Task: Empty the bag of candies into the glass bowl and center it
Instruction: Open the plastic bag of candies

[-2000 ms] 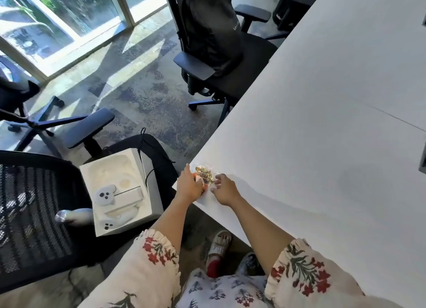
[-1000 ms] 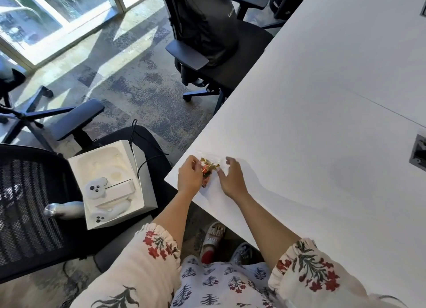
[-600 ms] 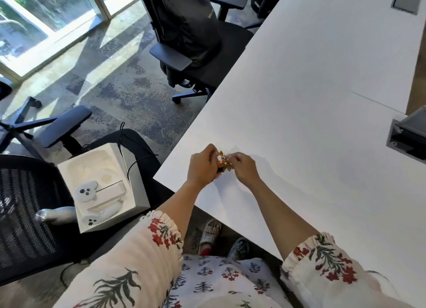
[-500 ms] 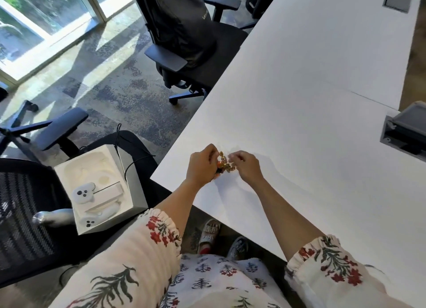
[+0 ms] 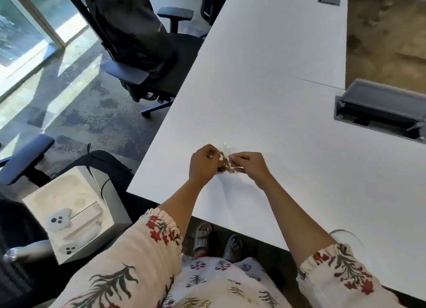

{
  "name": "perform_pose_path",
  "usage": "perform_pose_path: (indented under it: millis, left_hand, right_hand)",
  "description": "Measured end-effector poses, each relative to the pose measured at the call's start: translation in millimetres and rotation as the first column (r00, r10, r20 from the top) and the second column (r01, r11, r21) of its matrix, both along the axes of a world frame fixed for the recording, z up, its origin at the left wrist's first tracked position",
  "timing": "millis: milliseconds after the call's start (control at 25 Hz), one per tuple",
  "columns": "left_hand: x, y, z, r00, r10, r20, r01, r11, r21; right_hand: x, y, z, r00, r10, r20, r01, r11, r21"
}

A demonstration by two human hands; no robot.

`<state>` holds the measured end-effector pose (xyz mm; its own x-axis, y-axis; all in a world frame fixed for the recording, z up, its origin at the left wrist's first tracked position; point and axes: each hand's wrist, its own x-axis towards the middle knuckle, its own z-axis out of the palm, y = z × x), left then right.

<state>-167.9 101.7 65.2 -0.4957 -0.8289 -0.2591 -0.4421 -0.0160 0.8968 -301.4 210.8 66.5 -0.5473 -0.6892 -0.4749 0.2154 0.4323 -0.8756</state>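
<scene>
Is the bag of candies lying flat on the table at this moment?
No, the bag of candies is pinched between the left hand and right hand above the table.

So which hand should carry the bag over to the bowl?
Probably the right hand. Both hands pinch the bag, but what looks like the bowl sits by the right sleeve, so the left hand would have to cross over.
</scene>
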Motion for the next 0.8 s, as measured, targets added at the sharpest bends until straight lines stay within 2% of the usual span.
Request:
perform_pose_path:
  millis: [80,120,240,360,520,640,800]
  left_hand:
    - [-7.7,6.1,-4.7,0.998,0.063,-0.019,-0.063,0.998,-0.013]
    - [-10.9,9.3,-4.3,0.994,0.106,-0.017,-0.105,0.994,0.038]
    - [-21.8,15.7,-5.7,0.977,0.212,-0.006,-0.200,0.928,0.314]
    - [-29.3,21.1,-2.2,0.977,0.206,-0.059,-0.147,0.844,0.516]
    - [-37.0,29.0,-3.0,0.970,0.208,-0.124,-0.090,0.785,0.613]
    - [-41.8,35.5,0.5,0.963,0.227,-0.144,-0.074,0.738,0.670]
    - [-45.5,40.7,5.2,0.965,0.222,-0.137,-0.059,0.697,0.715]
  right_hand:
    - [-1.0,6.3,0.6,1.000,-0.011,-0.026,0.011,1.000,0.002]
    - [-0.8,8.4,0.5,0.999,-0.017,-0.042,0.017,1.000,0.004]
    - [0.8,15.5,3.3,0.993,-0.070,-0.094,0.071,0.997,0.015]
    - [-0.1,20.4,4.6,0.979,-0.134,-0.154,0.139,0.990,0.022]
    - [-0.3,21.6,5.5,0.953,-0.203,-0.224,0.212,0.977,0.017]
    - [3.8,22.8,8.8,0.931,-0.169,-0.324,0.191,0.981,0.039]
    - [5.2,27.1,12.2,0.917,-0.184,-0.355,0.220,0.973,0.065]
